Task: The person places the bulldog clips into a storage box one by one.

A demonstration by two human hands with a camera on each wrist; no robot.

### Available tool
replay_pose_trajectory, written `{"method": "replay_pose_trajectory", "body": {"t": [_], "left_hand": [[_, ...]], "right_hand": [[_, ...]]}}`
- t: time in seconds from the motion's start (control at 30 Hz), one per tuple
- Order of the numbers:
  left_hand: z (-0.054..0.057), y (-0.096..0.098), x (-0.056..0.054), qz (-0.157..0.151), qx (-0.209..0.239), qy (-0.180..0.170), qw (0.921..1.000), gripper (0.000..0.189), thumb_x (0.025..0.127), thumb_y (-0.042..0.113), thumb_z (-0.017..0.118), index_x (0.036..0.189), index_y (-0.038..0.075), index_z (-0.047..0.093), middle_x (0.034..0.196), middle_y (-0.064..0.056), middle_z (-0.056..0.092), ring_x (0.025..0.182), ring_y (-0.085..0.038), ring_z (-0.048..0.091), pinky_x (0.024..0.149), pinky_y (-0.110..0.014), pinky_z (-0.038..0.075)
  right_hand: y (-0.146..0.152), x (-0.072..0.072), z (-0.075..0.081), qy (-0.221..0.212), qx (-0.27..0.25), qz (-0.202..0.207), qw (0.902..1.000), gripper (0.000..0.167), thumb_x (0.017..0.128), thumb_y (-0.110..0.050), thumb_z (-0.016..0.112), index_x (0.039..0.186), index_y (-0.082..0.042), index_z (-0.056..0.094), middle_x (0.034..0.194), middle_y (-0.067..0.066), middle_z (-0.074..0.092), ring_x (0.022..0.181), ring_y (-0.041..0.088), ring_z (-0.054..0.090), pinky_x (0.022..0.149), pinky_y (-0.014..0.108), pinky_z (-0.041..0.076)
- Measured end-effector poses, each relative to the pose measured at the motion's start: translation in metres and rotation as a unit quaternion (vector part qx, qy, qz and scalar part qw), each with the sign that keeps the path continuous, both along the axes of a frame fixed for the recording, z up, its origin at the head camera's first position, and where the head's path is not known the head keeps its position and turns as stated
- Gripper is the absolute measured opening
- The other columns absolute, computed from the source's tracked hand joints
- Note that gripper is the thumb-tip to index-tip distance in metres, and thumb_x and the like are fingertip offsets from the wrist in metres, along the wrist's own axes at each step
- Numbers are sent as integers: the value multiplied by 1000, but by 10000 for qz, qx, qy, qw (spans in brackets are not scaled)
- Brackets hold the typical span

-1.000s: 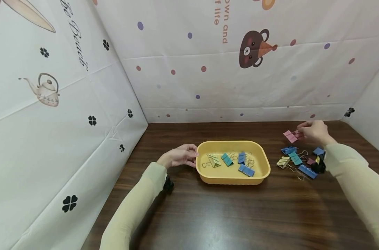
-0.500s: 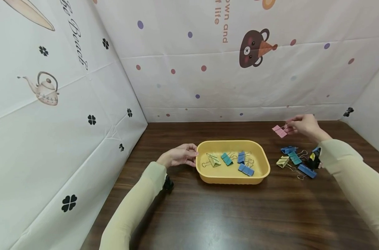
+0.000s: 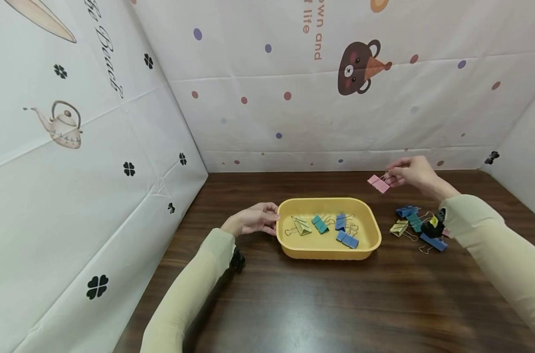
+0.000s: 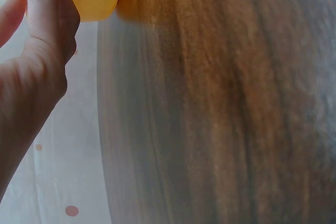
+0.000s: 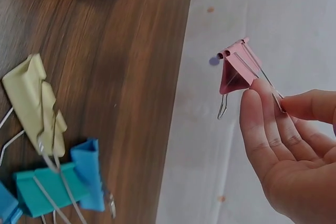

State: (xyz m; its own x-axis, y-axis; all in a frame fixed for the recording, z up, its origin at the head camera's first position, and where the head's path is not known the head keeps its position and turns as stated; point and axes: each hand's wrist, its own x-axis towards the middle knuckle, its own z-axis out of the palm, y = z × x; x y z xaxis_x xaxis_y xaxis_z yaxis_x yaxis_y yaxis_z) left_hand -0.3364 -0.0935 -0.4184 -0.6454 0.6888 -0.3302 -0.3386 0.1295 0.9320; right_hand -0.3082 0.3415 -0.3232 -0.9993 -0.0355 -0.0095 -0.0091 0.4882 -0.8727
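Note:
A pink binder clip hangs in the air, pinched by one wire handle between the thumb and fingers of my right hand. In the right wrist view the clip juts past the fingertips, its other handle dangling. My left hand grips the left rim of a yellow plastic tray, thumb on one side of the wall and fingers on the other. Inside the tray lie a pale yellow binder clip, a teal one and two blue ones.
Right of the tray, several loose binder clips lie in a cluster, among them a pale yellow one and a blue one. My right wrist partly hides the cluster. A patterned white sheet rises behind the brown wooden table.
My right hand has carried the pink binder clip leftward and slightly farther back, from above the cluster toward the tray. The left hand and tray have stayed put.

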Motion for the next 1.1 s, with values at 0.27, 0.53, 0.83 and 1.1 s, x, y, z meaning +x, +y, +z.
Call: {"method": "replay_pose_trajectory", "body": {"t": [0.27, 0.53, 0.83, 1.1], "left_hand": [[0, 0, 0, -44, 46, -4, 10000, 14, 99, 4, 50, 111, 4, 43, 89, -9, 57, 74, -17, 61, 70, -32, 60], [0, 0, 0, 18, 26, -40, 10000, 12, 99, 3, 49, 109, 6, 44, 88, -9, 57, 73, -17, 61, 69, -31, 60], [-2, 0, 0, 19, 11, 16, 10000, 13, 99, 3, 49, 110, 4, 44, 87, -8, 57, 74, -17, 61, 70, -32, 60], [-3, 0, -1, 20, 32, 31, 10000, 13, 99, 1, 47, 111, 3, 42, 86, -8, 57, 73, -17, 60, 69, -32, 60]], "right_hand": [[-19, 3, 5, 37, 59, 247, 9997, 36, 100, -9, 50, 124, 18, 47, 81, -1, 71, 71, 9, 70, 68, 28, 60], [-37, 5, 7, -61, 69, 586, 9982, 34, 99, -4, 49, 124, 20, 47, 87, 9, 73, 70, 11, 70, 68, 30, 60], [-55, 12, 5, -93, 254, 864, 9959, 29, 98, -3, 51, 119, 17, 52, 91, 18, 72, 71, 15, 71, 67, 30, 61], [-70, 20, 3, -136, 597, 1361, 9888, 25, 98, -5, 52, 115, 12, 57, 98, 25, 69, 76, 21, 71, 70, 35, 61]]}}
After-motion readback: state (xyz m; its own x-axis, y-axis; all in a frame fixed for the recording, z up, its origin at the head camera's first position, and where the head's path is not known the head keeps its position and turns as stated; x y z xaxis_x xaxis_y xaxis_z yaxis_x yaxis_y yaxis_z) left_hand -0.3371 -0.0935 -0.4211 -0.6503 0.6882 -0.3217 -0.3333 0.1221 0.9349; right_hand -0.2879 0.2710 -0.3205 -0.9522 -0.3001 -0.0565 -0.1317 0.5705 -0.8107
